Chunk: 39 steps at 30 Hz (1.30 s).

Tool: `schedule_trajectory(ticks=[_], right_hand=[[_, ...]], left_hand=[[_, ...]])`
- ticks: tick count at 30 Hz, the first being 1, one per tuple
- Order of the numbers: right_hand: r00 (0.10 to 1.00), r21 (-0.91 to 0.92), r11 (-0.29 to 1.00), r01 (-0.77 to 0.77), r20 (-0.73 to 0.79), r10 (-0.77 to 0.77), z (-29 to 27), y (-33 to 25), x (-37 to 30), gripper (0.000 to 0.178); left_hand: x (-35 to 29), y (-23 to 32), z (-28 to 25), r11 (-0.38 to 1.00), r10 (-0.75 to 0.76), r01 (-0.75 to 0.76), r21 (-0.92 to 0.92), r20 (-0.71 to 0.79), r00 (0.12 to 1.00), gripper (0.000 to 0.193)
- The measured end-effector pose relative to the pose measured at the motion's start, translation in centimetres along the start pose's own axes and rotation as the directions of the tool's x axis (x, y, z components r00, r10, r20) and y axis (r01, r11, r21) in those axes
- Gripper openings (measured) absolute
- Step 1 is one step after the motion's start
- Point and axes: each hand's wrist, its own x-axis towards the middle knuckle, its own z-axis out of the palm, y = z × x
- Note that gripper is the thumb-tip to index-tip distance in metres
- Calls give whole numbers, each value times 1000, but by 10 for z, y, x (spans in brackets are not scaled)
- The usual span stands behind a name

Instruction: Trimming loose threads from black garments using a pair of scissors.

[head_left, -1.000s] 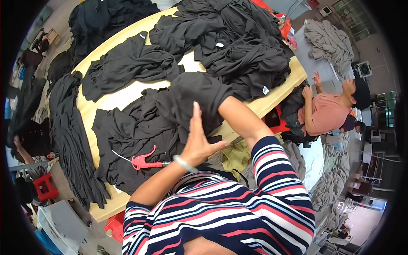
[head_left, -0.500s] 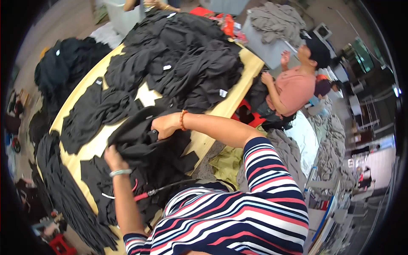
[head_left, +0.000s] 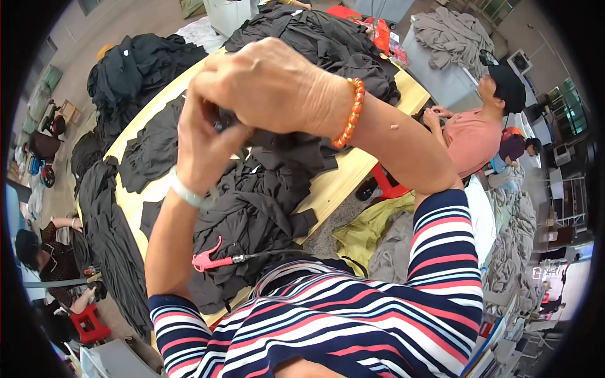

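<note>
Both my hands are raised close in front of me, their fingers brought together. My right hand (head_left: 258, 85), wearing an orange bead bracelet, bends over my left hand (head_left: 205, 148), which has a pale bangle at the wrist. A small dark object (head_left: 220, 120) shows between the fingers; its kind is mostly hidden. Dark cloth appears just under the hands, but I cannot tell whether they grip it. Below them, black garments (head_left: 252, 201) lie heaped on a pale wooden table (head_left: 343, 179). A pink air blow gun (head_left: 214, 259) with a hose rests on the nearest garments.
More black clothing (head_left: 145, 69) is piled beyond the table's left side, and long black pieces (head_left: 116, 233) hang over its left edge. At right stands a person in a pink shirt (head_left: 469, 142). Grey cloth (head_left: 450, 38) fills a bin behind. Another person (head_left: 53, 258) is at far left.
Both hands have risen from the black garment on the table and come together near the camera. The view has shifted, and the blow gun is now fully visible.
</note>
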Motion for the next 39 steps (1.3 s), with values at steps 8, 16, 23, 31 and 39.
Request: schedule_trajectory(ticks=[8,16,23,31,39], right_hand=[[807,821,232,-522,387,446,119,18,-110,24],[597,728,-222,-649,668,443,163,-37,-136,57],[473,520,-291,-803,854,219,163,-8,-145,18],[666,690,610,-390,-245,704,52,152,-116,33],[857,587,755,-291,-190,479,63,32,120,23]], left_hand=[[-6,-20,-28,829,-368,215,-516,-215,905,9],[-25,-5,-23,790,-267,97,-605,-199,943,15],[-49,-2,-41,860,-152,-22,-509,-298,942,22],[-103,-8,-44,848,-519,476,-234,-177,836,26],[-159,2,-60,756,-533,179,-630,-433,727,29]])
